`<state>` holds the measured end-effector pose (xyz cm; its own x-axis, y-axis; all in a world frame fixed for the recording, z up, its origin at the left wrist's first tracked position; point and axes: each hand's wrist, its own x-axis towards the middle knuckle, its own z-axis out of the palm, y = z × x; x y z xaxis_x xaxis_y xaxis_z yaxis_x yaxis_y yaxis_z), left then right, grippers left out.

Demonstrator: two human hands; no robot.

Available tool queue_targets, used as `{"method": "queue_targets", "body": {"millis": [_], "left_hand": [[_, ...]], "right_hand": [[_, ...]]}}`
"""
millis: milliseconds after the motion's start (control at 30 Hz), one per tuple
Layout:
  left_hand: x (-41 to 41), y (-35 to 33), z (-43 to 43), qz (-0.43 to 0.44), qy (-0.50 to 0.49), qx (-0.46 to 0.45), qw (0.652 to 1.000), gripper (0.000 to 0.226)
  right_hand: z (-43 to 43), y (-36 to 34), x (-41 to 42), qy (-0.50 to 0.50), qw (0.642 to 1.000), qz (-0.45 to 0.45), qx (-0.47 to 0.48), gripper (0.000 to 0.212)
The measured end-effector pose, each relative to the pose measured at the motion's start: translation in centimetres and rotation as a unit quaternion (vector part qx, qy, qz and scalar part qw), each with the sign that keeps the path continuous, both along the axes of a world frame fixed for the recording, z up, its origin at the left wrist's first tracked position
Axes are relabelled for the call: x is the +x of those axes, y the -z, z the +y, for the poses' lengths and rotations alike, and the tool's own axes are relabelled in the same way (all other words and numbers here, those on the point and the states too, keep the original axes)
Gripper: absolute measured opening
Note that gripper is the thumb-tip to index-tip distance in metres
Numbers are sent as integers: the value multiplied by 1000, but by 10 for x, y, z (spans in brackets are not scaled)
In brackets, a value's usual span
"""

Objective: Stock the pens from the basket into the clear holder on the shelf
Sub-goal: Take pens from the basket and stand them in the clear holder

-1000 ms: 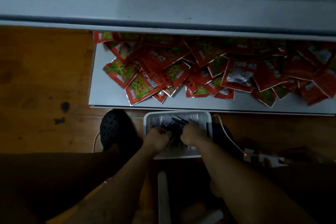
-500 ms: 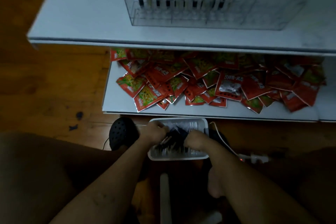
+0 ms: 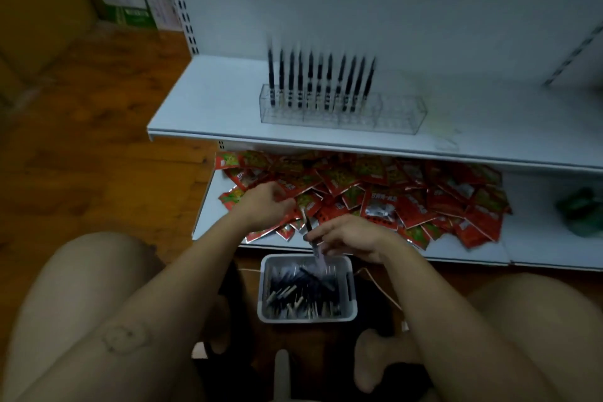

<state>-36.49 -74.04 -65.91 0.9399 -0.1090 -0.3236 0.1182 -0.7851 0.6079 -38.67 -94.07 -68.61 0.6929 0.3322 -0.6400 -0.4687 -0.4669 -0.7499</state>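
A white basket (image 3: 353, 290) full of dark pens (image 3: 303, 287) stands on the floor between my knees. On the white shelf (image 3: 208, 108) above stands the clear holder (image 3: 398, 114), its left half filled with a row of upright black pens (image 3: 319, 81). My right hand (image 3: 349, 238) hovers just above the basket's far rim, fingers shut on one pen (image 3: 307, 228) that points up and away. My left hand (image 3: 266, 206) is higher and further left, over the snack packets, seen from the back with fingers curled; its palm is hidden.
Red snack packets (image 3: 408, 202) cover the lower shelf, with a green package (image 3: 580, 210) at its right end. Boxes (image 3: 130, 0) stand on the wooden floor at the far left. A thin cable (image 3: 378, 281) runs beside the basket. My bare knees flank it.
Both hands have come up out of the basket, the right one with a pen. My head has tilted up, so the whole holder and shelf back are now in sight.
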Motion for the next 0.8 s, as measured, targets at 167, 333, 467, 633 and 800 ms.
{"method": "queue_targets", "body": {"millis": [167, 333, 467, 633, 800], "left_hand": [[6, -50, 2, -68, 19, -38, 997, 37], [19, -85, 2, -121, 30, -64, 990, 36], [39, -93, 0, -148, 27, -100, 984, 35], [61, -85, -9, -231, -43, -114, 965, 25], [91, -90, -6, -274, -161, -160, 935, 19]], "right_hand": [[-8, -62, -1, -4, 996, -84, 42, 49], [-21, -112, 5, 73, 976, -181, 94, 46], [-22, -140, 19, 143, 937, -296, 118, 34], [-21, -149, 44, 296, 855, -408, 120, 21], [-31, -160, 94, 409, 780, -464, 94, 17]]}}
